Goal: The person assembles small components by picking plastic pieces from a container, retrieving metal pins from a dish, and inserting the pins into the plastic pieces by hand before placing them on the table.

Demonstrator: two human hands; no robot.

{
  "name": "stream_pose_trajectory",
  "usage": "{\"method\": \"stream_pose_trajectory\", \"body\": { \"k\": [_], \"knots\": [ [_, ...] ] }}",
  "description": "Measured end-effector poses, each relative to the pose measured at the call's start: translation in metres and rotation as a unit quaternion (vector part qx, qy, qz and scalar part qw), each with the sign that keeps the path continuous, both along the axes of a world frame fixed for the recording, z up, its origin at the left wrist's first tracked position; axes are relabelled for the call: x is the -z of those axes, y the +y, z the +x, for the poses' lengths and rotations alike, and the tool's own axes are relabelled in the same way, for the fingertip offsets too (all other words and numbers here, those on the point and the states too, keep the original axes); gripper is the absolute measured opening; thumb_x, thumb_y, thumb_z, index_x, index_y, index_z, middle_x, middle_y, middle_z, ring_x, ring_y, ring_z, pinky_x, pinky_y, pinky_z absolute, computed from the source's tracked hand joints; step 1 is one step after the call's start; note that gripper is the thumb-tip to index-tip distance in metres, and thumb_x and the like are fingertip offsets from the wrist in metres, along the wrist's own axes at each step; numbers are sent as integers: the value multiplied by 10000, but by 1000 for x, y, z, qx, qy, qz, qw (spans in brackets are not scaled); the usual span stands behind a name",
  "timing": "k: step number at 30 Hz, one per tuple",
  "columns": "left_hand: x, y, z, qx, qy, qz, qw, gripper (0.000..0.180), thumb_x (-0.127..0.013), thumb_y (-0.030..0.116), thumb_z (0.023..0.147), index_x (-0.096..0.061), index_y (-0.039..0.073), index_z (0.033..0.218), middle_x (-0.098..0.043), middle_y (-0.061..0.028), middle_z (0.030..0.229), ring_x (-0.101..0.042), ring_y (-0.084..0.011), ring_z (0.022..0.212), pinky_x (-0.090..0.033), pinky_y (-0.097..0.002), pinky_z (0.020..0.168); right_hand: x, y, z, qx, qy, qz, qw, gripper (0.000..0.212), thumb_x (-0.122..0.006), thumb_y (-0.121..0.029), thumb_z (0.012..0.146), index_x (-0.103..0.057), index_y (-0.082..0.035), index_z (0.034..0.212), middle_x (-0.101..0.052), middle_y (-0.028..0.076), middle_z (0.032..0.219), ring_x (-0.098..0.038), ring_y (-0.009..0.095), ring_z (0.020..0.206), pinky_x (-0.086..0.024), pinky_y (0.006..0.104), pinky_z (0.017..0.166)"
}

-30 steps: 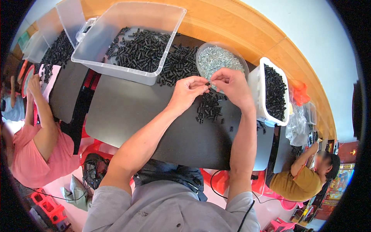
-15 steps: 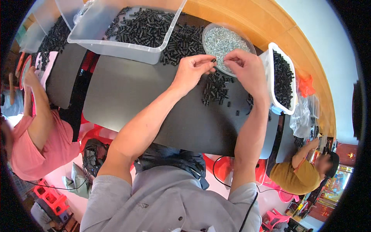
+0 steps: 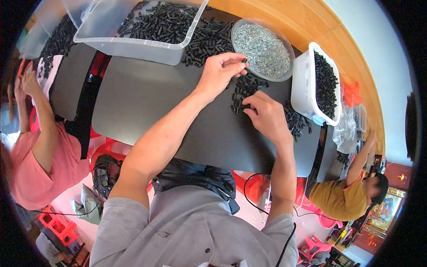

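My left hand [image 3: 219,74] pinches a small black plastic part [image 3: 244,60] between thumb and forefinger, beside the near-left rim of a round clear bowl [image 3: 279,80]. Small silvery metal pieces [image 3: 262,50] fill that bowl. Lower and to the right, my right hand [image 3: 268,116] has thumb and forefinger closed around a black part at the edge of a loose pile of black parts [image 3: 245,87]. The fingers partly hide that piece. More loose black parts [image 3: 297,121] lie on the table just right of my right hand.
A large clear bin [image 3: 133,50] of black parts stands far left, with a heap [image 3: 209,42] beside it. At right is a white bin [image 3: 303,82] of black parts. People in pink [image 3: 49,164] and mustard [image 3: 331,198] sit either side of the dark table [image 3: 147,89].
My right hand has moved from over the bowl of metal pieces down toward me, to the loose black pile. My left hand stays nearly in place, still pinching its black part.
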State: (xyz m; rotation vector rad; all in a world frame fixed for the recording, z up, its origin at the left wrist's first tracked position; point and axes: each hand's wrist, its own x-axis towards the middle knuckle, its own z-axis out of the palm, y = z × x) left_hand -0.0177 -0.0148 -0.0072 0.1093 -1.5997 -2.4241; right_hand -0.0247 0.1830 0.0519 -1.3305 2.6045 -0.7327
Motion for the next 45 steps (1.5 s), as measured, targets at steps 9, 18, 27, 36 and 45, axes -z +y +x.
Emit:
{"method": "stream_pose_trajectory", "body": {
  "k": [9,18,27,36,45],
  "knots": [
    [1,1,3,-11,1,-3,1000,249,-660,78,944,-669,-45,1161,-731,-92,1040,-687,-127,884,-538,-259,770,4,-1,0,5,60,-78,995,132,-734,-66,779,-677,-61,898,-639,87,888,-655,294,703,-540,391,653],
    [-3,2,2,5,-4,-21,1000,260,-670,71,939,-669,-40,1174,-726,-97,1045,-679,-129,902,-539,-270,795,12,5,-15,174,-139,-179,958,126,-684,-10,865,-704,-9,989,-717,68,875,-650,92,698,-503,263,617],
    [-2,6,6,32,-2,-41,999,272,-647,38,936,-648,-68,1186,-727,-138,1067,-700,-158,938,-559,-286,843,-8,-14,-43,179,-311,-347,866,159,-647,2,919,-708,19,1065,-712,62,918,-626,97,679,-460,218,617],
    [0,4,6,49,-2,-20,999,251,-670,78,947,-660,-44,1166,-739,-128,1040,-711,-166,926,-562,-284,807,-3,-34,-54,189,-258,-359,877,127,-692,-3,899,-734,7,1018,-691,17,839,-609,74,680,-476,213,631],
    [-5,5,5,43,-14,2,999,246,-678,49,919,-665,-73,1132,-741,-126,977,-719,-169,866,-576,-285,767,7,-39,-54,177,-205,-365,891,120,-706,-4,891,-749,-17,1002,-696,-11,857,-587,47,694,-465,198,627]
  ]
}}
